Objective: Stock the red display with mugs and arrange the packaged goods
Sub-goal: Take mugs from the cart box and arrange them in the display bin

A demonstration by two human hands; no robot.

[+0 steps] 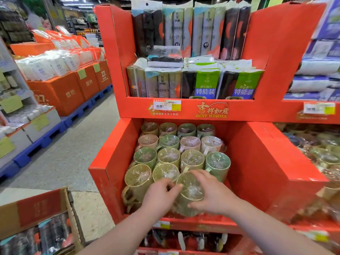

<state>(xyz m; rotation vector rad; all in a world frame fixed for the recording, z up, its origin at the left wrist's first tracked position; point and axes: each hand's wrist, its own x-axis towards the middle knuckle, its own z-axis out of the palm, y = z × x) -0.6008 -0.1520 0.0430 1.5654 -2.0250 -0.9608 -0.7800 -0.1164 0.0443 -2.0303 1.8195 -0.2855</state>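
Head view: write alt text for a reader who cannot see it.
The left hand and right hand grip a plastic-wrapped yellow-green mug at the front of the red display bin, beside rows of wrapped green, pink and yellow mugs. The shelf above holds packaged goods; an open carton of more packs sits lower left.

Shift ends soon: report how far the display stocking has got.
Done: three back rows of mugs fill the bin. In hand: left hand and right hand seat a front-row mug. To do: the front-right gap, one loose pack on the shelf, packs in the box.
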